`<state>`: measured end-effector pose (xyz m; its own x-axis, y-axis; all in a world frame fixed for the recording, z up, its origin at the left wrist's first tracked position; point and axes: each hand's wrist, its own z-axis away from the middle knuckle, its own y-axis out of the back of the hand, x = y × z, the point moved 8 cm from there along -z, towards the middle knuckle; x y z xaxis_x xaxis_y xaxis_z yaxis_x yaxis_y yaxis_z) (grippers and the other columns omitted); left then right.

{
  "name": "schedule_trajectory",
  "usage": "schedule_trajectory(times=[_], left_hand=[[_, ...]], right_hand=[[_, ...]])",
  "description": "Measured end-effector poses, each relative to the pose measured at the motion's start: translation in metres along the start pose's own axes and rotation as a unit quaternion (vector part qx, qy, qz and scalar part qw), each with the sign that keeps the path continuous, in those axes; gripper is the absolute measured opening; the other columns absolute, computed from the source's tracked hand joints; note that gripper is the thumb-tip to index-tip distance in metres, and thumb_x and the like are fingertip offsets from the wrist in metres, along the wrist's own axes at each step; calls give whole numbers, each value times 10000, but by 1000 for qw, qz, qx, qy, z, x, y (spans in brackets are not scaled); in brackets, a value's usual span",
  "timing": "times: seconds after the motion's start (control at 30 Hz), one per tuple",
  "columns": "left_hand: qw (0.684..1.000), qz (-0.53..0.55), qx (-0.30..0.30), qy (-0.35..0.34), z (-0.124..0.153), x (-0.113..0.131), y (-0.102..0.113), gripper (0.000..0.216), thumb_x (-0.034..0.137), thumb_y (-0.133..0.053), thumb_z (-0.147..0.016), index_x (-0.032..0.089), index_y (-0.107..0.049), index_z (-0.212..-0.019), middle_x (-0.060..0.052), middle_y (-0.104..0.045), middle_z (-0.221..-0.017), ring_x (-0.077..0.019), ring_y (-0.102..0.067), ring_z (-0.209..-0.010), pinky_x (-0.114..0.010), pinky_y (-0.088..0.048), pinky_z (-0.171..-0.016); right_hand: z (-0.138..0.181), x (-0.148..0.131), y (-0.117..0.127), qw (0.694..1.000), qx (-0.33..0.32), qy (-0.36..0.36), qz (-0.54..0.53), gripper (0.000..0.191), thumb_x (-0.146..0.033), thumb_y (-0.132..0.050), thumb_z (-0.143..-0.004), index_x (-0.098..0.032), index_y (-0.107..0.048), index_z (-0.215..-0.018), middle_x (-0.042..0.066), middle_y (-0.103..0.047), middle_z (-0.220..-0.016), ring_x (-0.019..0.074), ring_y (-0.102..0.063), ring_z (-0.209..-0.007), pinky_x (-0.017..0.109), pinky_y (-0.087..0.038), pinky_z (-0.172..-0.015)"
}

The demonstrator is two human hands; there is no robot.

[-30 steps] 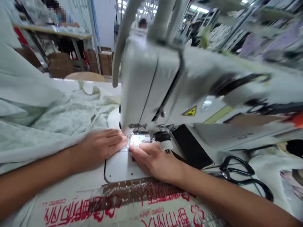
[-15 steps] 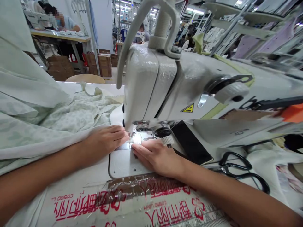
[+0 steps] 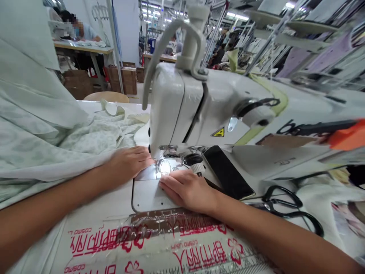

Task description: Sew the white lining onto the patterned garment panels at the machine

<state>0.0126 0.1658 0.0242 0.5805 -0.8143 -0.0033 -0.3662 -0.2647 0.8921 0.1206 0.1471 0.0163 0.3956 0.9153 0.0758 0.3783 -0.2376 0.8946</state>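
Note:
Before me is a white sewing machine (image 3: 171, 110), its lit needle area (image 3: 164, 167) low above the metal needle plate (image 3: 146, 196). My left hand (image 3: 131, 163) reaches in from the left, fingers together and bent, the tips just left of the presser foot. Close to the foot on the right, my right hand (image 3: 189, 190) rests on the plate with its fingers pressed together. Anything between the fingertips of either hand is too small or hidden to make out. Pale green patterned fabric (image 3: 94, 133) lies heaped beyond my left forearm.
Right of the needle lies a black phone (image 3: 228, 173); black-handled scissors (image 3: 285, 205) sit farther right. Clear tape and a ruler (image 3: 228, 266) cover red-printed plastic (image 3: 205, 253) at the front. White fabric (image 3: 316, 194) lies far right. A co-worker (image 3: 85, 32) sits at a table behind.
The view has shifted slightly, so the machine head sits a little lower and its arm farther left. Both hands keep nearly the same place beside the needle.

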Motion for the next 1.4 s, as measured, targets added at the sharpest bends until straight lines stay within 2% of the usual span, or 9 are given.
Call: schedule_trajectory(times=[0.37, 0.57, 0.73, 0.83, 0.93, 1.03, 1.13, 1.27, 1.4], left_hand=[[974, 190, 29, 118, 4, -24, -6, 184, 125, -474, -877, 163, -653, -898, -48, -658, -919, -150, -564, -951, -284, -437, -895], [866, 316, 126, 368, 53, -42, 22, 248, 286, -441, -886, 135, -636, -864, -69, -689, -789, -167, -630, -703, -280, -505, -636], [780, 397, 129, 465, 89, 3, 40, 280, 358, -433, -870, 133, -592, -922, -114, -703, -872, -183, -667, -725, -273, -527, -601], [763, 398, 112, 496, 102, 25, 49, 291, 369, -432, -861, 129, -582, -929, -122, -703, -871, -195, -672, -736, -281, -533, -597], [774, 353, 97, 516, 105, 28, 69, 313, 376, -401, -882, 128, -590, -901, -112, -698, -862, -199, -663, -734, -290, -529, -597], [806, 255, 91, 526, 85, 5, 100, 265, 313, -419, -894, 137, -607, -954, -96, -664, -1001, -220, -627, -904, -358, -507, -784], [835, 155, 61, 525, 44, -38, 118, 214, 194, -490, -885, 146, -583, -1071, -81, -558, -1212, -229, -489, -1157, -412, -382, -997], [821, 86, -30, 564, 8, -101, 93, 257, 281, -569, -881, 120, -564, -1081, -87, -553, -1153, -229, -535, -1071, -452, -447, -922], [789, 32, -52, 611, 15, -140, 60, 311, 318, -555, -890, 134, -533, -1140, -92, -536, -1169, -227, -545, -1044, -438, -471, -891]], right_hand=[[-3, -5, 11, 998, 50, 32, -14, 118, -192, -515, -890, -137, -612, -926, 33, -625, -755, 131, -583, -707, 252, -485, -681], [-9, -38, 34, 981, 85, 112, -135, 288, -79, -574, -814, -103, -551, -1100, 113, -636, -1000, 195, -567, -1005, 334, -510, -852], [-45, -36, 30, 945, 81, -74, -309, 500, -260, -604, -834, -146, -437, -1291, 150, -505, -1276, 231, -469, -1186, 424, -429, -976], [-63, -35, 18, 900, 45, -148, -407, 234, -290, -583, -849, -170, -601, -1048, 68, -647, -997, 181, -597, -915, 340, -490, -826], [-65, -50, 15, 894, 22, -158, -418, 155, -268, -556, -858, -152, -617, -775, 16, -621, -730, 137, -569, -695, 258, -464, -658], [-53, -100, 10, 886, -58, -57, -456, 233, -273, -481, -901, -157, -593, -732, -5, -599, -660, 97, -556, -604, 187, -418, -557], [-31, -167, 2, 859, -151, 149, -465, 286, -383, -440, -922, -175, -581, -787, -20, -598, -617, 75, -559, -532, 152, -386, -493], [-29, -177, -20, 911, -82, 131, -383, 272, -426, -494, -878, -162, -557, -905, 22, -651, -670, 124, -625, -574, 186, -385, -479], [-32, -178, -39, 923, -66, 122, -359, 371, -526, -488, -861, -164, -565, -868, 15, -659, -652, 121, -644, -586, 173, -360, -441]])
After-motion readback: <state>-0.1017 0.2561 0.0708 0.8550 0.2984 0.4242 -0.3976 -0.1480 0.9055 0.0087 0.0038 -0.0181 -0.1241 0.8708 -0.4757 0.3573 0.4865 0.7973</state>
